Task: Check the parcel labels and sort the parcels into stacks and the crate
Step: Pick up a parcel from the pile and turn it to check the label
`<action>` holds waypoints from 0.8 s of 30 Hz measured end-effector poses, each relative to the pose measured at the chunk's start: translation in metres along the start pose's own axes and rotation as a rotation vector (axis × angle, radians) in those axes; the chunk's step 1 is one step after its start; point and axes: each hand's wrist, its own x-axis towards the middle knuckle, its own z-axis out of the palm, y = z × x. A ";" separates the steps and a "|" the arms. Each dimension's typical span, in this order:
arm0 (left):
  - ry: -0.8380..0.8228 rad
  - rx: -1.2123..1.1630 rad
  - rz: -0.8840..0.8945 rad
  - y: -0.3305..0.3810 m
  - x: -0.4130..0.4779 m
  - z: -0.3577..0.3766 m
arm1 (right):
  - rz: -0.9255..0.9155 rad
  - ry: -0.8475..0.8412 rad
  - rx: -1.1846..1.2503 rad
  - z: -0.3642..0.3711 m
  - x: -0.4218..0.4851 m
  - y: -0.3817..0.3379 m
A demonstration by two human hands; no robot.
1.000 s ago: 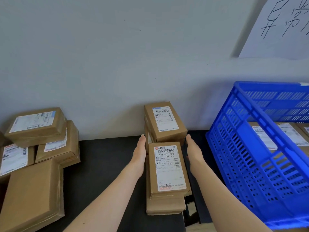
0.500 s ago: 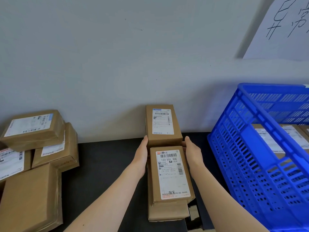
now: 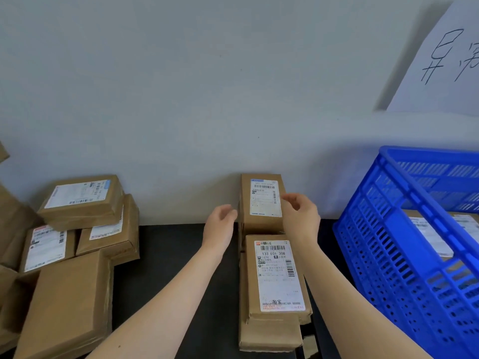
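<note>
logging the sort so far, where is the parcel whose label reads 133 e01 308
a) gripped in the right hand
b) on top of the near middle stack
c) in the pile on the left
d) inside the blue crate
b: the parcel labelled 133 E01 308 lies label up on top of the near stack, left of the blue crate, with neither hand on it.

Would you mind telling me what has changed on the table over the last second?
The far parcel, skewed before, now sits square. The left hand and right hand left the stacks' sides and are raised beside it, fingers loosely curled. The near parcel, blue crate and left pile are unchanged.
</note>
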 end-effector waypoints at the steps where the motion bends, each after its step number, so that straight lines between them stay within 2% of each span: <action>1: 0.002 0.020 0.020 0.001 0.000 -0.004 | -0.038 -0.026 -0.016 0.005 -0.003 -0.006; 7: 0.084 0.075 0.088 0.004 -0.015 -0.043 | -0.191 -0.224 -0.017 0.042 -0.031 -0.033; 12: 0.194 0.093 0.073 -0.005 -0.029 -0.081 | -0.264 -0.386 0.003 0.073 -0.059 -0.043; 17: 0.327 0.068 0.051 -0.021 -0.051 -0.119 | -0.290 -0.540 0.012 0.099 -0.090 -0.045; 24: 0.426 0.072 0.018 -0.048 -0.063 -0.167 | -0.272 -0.681 -0.034 0.132 -0.120 -0.044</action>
